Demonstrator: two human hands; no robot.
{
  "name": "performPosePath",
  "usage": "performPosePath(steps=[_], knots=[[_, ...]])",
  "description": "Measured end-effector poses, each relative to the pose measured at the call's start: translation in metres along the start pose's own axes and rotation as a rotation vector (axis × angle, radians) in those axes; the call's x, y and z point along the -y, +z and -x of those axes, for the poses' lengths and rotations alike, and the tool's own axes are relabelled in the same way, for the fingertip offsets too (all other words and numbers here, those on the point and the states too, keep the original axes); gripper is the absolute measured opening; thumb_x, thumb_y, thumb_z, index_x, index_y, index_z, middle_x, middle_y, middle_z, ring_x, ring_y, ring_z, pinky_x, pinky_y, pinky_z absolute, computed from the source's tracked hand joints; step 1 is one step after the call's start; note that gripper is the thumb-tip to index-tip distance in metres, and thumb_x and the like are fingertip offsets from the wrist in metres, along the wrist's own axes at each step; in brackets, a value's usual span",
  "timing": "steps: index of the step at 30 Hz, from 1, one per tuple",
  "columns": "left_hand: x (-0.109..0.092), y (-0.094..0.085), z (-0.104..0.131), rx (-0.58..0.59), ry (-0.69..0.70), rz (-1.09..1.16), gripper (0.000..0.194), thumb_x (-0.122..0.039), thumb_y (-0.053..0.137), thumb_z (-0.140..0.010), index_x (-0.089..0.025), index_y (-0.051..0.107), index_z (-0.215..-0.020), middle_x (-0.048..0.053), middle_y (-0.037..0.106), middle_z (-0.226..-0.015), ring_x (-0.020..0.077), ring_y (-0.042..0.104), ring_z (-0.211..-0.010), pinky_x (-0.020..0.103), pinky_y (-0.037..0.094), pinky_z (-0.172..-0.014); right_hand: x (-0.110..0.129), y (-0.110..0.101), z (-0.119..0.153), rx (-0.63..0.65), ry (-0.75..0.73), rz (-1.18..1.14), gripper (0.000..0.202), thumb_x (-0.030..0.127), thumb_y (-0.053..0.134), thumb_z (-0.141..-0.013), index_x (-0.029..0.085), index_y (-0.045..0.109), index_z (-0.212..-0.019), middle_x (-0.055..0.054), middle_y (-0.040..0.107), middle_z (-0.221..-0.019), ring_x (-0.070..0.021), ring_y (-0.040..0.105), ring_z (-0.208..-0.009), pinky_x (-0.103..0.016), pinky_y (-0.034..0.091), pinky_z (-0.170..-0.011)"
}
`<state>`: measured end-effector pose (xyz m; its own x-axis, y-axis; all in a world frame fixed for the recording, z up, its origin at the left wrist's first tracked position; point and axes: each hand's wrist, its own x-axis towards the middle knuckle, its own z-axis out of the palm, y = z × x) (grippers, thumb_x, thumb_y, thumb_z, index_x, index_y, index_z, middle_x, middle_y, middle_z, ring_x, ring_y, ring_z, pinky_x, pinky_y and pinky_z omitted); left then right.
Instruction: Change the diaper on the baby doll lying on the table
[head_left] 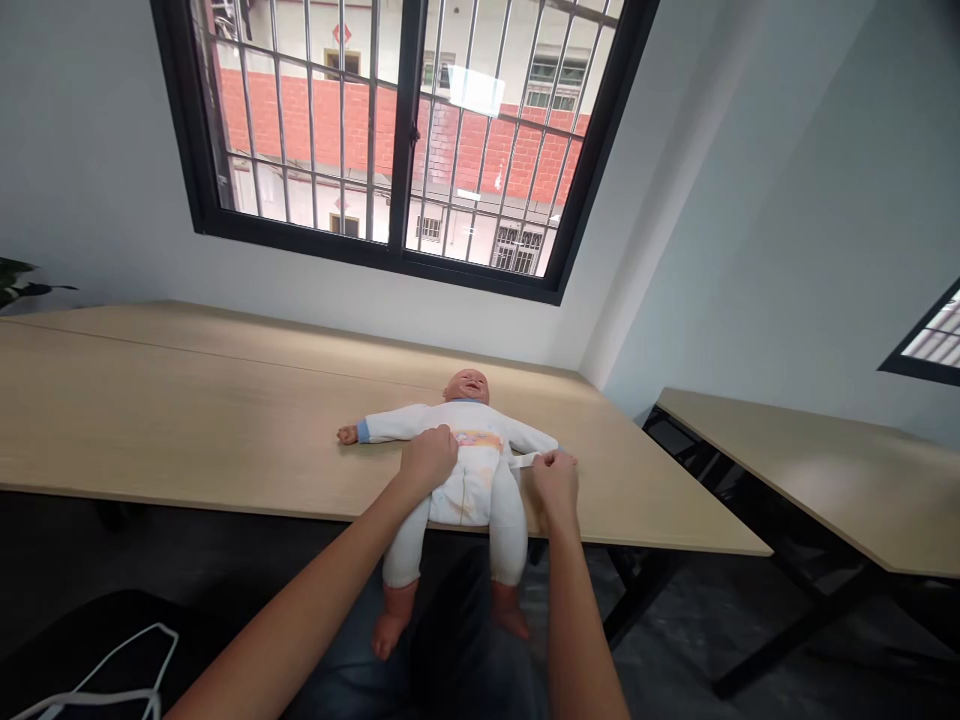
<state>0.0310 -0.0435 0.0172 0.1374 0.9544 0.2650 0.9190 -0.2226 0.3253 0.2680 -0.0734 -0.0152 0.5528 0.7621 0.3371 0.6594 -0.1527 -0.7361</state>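
A baby doll (pixel 469 388) lies on its back on the wooden table (pixel 225 420), its legs hanging over the front edge. It wears a white outfit with blue cuffs, and a white diaper (pixel 466 492) is around its hips. My left hand (pixel 430 460) is closed at the left side of the doll's waist; what its fingers hold is hidden. On the other side, my right hand (pixel 556 480) pinches the end of a white diaper tab (pixel 523 461), stretched out from the doll's waist.
A barred window (pixel 397 255) is in the wall behind the table. Another table (pixel 810 450) stands at the right. At the lower left, a white wire-like object (pixel 112 697) rests on something dark. Plant leaves show at the far left.
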Motion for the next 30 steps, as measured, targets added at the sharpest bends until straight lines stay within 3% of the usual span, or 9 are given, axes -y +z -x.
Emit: performPosePath(steps=[2, 5, 8, 12, 17, 21, 24, 27, 30], knots=[[0.001, 0.001, -0.001, -0.005, -0.003, 0.013, 0.039, -0.034, 0.029, -0.098, -0.014, 0.062, -0.102, 0.016, 0.070, -0.100, 0.0269, 0.068, -0.095, 0.037, 0.048, -0.083, -0.001, -0.013, 0.000, -0.081, 0.027, -0.004, 0.017, 0.032, 0.051, -0.080, 0.018, 0.058, -0.074, -0.009, 0.066, -0.076, -0.0215, 0.057, -0.069, -0.029, 0.035, -0.062], [0.002, 0.004, -0.001, -0.014, -0.005, 0.034, 0.039, -0.036, 0.030, -0.097, -0.014, 0.062, -0.101, 0.016, 0.071, -0.098, 0.0269, 0.067, -0.095, 0.037, 0.047, -0.082, 0.020, -0.021, 0.005, -0.108, -0.051, -0.197, 0.019, 0.034, 0.050, -0.081, 0.018, 0.058, -0.076, -0.008, 0.066, -0.076, -0.0203, 0.059, -0.070, -0.028, 0.040, -0.065], [0.004, 0.006, -0.003, -0.021, 0.006, 0.059, 0.039, -0.036, 0.030, -0.097, -0.014, 0.063, -0.099, 0.016, 0.071, -0.098, 0.0263, 0.067, -0.094, 0.035, 0.046, -0.081, 0.057, -0.006, 0.015, 0.063, -0.244, -0.344, 0.017, 0.031, 0.049, -0.081, 0.017, 0.060, -0.079, -0.005, 0.066, -0.075, -0.0186, 0.060, -0.071, -0.027, 0.044, -0.067], [0.013, 0.006, -0.011, -0.026, 0.009, 0.105, 0.037, -0.034, 0.032, -0.097, -0.016, 0.064, -0.090, 0.014, 0.072, -0.099, 0.0229, 0.066, -0.092, 0.031, 0.044, -0.078, 0.092, 0.030, 0.032, 0.149, -0.450, -0.155, 0.021, 0.029, 0.058, -0.078, 0.016, 0.065, -0.093, -0.009, 0.067, -0.097, -0.0218, 0.059, -0.091, -0.032, 0.045, -0.085], [0.057, -0.013, -0.013, -0.064, -0.089, 0.126, 0.033, -0.026, 0.033, -0.093, -0.016, 0.062, -0.083, 0.012, 0.072, -0.093, 0.0212, 0.064, -0.084, 0.029, 0.042, -0.071, 0.094, 0.050, 0.044, 0.141, -0.492, 0.009, 0.030, 0.033, 0.054, -0.086, 0.019, 0.066, -0.109, -0.012, 0.063, -0.114, -0.0262, 0.053, -0.108, -0.036, 0.041, -0.094], [0.089, -0.035, 0.012, -0.170, -0.221, 0.075, 0.022, -0.028, 0.043, -0.087, -0.015, 0.060, -0.094, 0.014, 0.068, -0.092, 0.0273, 0.063, -0.087, 0.033, 0.043, -0.072, 0.086, 0.048, 0.041, 0.144, -0.446, 0.017, 0.045, 0.040, 0.058, -0.084, 0.015, 0.061, -0.122, -0.016, 0.058, -0.125, -0.0287, 0.050, -0.118, -0.038, 0.039, -0.099], [0.078, -0.042, 0.042, -0.303, -0.140, 0.132, 0.023, -0.031, 0.047, -0.087, -0.017, 0.057, -0.102, 0.011, 0.066, -0.100, 0.0262, 0.061, -0.097, 0.033, 0.045, -0.079, 0.084, 0.049, 0.038, 0.148, -0.416, -0.012, 0.050, 0.044, 0.061, -0.081, 0.013, 0.061, -0.120, -0.017, 0.060, -0.119, -0.0288, 0.052, -0.114, -0.038, 0.040, -0.097], [0.044, -0.036, 0.074, -0.187, 0.085, 0.304, 0.020, -0.031, 0.046, -0.089, -0.020, 0.058, -0.101, 0.007, 0.066, -0.102, 0.0226, 0.061, -0.097, 0.033, 0.047, -0.087, 0.086, 0.049, 0.033, 0.138, -0.383, -0.081, 0.044, 0.044, 0.063, -0.078, 0.014, 0.063, -0.110, -0.013, 0.064, -0.108, -0.0264, 0.055, -0.102, -0.036, 0.042, -0.090], [0.016, -0.022, 0.099, -0.133, 0.142, 0.300, 0.029, -0.031, 0.049, -0.088, -0.018, 0.057, -0.112, 0.012, 0.060, -0.122, 0.0260, 0.055, -0.115, 0.039, 0.043, -0.100, 0.092, 0.039, 0.034, 0.169, -0.329, -0.217, 0.029, 0.040, 0.062, -0.075, 0.016, 0.062, -0.090, -0.004, 0.063, -0.087, -0.0199, 0.055, -0.083, -0.030, 0.043, -0.077]])
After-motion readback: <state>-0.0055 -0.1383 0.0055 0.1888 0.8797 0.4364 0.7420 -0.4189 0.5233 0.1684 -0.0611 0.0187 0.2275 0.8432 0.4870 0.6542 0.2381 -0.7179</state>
